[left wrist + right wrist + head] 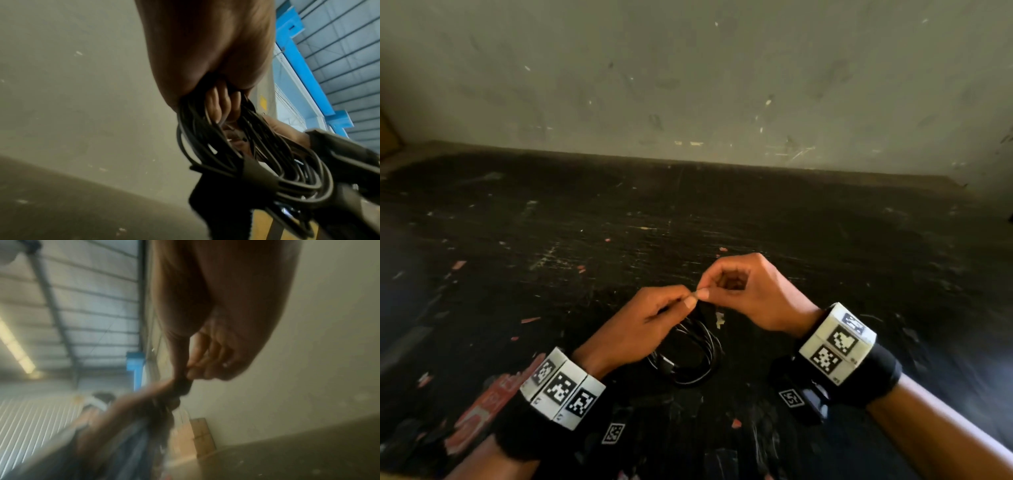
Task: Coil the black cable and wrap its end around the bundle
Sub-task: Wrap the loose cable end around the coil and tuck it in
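Fingers (690, 301) of the left hand (643, 329) grip the coiled black cable (695, 356) above the desk (722, 219); the right hand (750, 294) pinches what seems its end (blurred). Slack there could spring the loops apart.

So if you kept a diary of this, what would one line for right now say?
left hand: grips coiled black cable | right hand: pinches cable at the top of the bundle | bundle hangs above dark table | end not visibly wrapped

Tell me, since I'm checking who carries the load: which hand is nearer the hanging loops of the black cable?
Left. The left hand grips the top of the black cable bundle, loops hanging beneath it; the right hand pinches beside the left fingertips, farther off.
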Demonstrator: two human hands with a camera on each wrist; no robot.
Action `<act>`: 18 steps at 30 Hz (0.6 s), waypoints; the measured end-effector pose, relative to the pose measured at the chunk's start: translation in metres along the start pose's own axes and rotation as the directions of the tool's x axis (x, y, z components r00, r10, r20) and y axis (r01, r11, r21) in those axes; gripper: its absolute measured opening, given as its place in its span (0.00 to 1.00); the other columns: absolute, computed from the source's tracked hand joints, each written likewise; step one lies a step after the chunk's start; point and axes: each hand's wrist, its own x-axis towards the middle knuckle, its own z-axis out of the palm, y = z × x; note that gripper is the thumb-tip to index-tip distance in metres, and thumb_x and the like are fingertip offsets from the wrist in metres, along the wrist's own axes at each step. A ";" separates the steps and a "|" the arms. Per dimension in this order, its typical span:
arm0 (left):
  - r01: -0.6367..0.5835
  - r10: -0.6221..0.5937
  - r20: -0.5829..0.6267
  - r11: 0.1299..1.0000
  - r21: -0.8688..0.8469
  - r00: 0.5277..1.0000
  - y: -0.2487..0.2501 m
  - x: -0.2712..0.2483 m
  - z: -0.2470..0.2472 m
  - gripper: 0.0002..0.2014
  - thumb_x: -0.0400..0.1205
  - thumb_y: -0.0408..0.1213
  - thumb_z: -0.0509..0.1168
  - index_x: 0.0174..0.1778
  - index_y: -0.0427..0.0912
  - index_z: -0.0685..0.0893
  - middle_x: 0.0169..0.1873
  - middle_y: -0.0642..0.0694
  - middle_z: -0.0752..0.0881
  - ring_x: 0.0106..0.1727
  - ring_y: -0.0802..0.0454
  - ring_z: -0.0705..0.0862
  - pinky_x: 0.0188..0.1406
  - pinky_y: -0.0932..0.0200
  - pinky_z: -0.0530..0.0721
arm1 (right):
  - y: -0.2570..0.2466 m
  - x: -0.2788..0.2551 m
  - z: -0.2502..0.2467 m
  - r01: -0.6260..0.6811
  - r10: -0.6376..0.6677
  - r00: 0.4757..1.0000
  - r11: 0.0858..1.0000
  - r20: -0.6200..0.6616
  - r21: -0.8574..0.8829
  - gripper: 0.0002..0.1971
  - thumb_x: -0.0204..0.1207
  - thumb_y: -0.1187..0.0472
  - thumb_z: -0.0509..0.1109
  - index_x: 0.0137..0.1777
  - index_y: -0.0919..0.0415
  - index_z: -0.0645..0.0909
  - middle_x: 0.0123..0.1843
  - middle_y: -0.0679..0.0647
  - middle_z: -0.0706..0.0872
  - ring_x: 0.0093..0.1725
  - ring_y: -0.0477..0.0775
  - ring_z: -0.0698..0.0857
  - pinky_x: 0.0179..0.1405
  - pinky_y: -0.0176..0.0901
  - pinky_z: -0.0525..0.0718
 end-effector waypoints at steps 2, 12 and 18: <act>0.095 -0.099 -0.032 0.991 -0.098 0.995 0.000 0.001 0.000 0.12 0.86 0.40 0.58 0.40 0.43 0.83 0.27 0.54 0.73 0.29 0.60 0.72 0.27 0.69 0.72 | 0.000 0.000 0.001 0.115 -0.120 0.992 0.988 -0.035 -0.105 0.04 0.73 0.62 0.75 0.45 0.61 0.86 0.40 0.49 0.87 0.38 0.41 0.84 0.39 0.29 0.80; 0.259 -0.357 -0.160 0.862 -0.437 0.920 -0.004 0.018 -0.005 0.10 0.86 0.41 0.60 0.42 0.42 0.82 0.20 0.52 0.67 0.19 0.61 0.64 0.15 0.67 0.61 | -0.004 -0.001 0.001 0.129 -0.125 0.988 0.991 -0.091 0.039 0.02 0.80 0.65 0.66 0.48 0.64 0.78 0.56 0.56 0.83 0.40 0.51 0.86 0.36 0.45 0.87; 0.263 -0.368 -0.126 0.828 -0.495 0.921 0.006 0.025 -0.001 0.12 0.86 0.42 0.59 0.43 0.42 0.83 0.19 0.51 0.65 0.19 0.59 0.61 0.17 0.64 0.56 | 0.000 -0.001 -0.015 0.013 -0.007 1.000 0.972 -0.025 0.235 0.21 0.71 0.71 0.74 0.64 0.63 0.77 0.52 0.61 0.89 0.50 0.56 0.90 0.52 0.45 0.88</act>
